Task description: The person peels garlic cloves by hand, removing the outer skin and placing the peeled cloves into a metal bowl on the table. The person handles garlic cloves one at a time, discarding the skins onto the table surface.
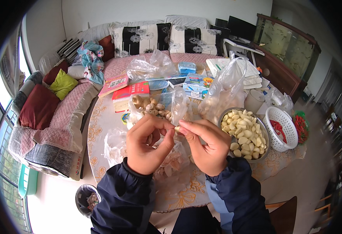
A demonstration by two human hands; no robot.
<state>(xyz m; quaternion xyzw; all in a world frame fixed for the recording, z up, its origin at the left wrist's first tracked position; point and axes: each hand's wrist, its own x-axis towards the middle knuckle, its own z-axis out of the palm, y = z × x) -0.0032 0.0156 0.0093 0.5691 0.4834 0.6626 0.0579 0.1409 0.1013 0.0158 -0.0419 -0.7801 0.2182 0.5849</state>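
Between the fingertips of both hands is one small garlic clove. My left hand pinches it from the left, thumb against forefinger. From the other side my right hand grips it the same way. Beneath the hands spreads a clear plastic bag with pale garlic skins, partly hidden by my left hand. Just beyond them, unpeeled garlic bulbs lie in another clear bag. A metal bowl heaped with peeled garlic cloves stands close to my right hand.
A white plastic basket holding red chili peppers is right of the bowl. Behind are a tall plastic bag, a paper roll, a red book and a blue box. A lined bin stands on the floor at left.
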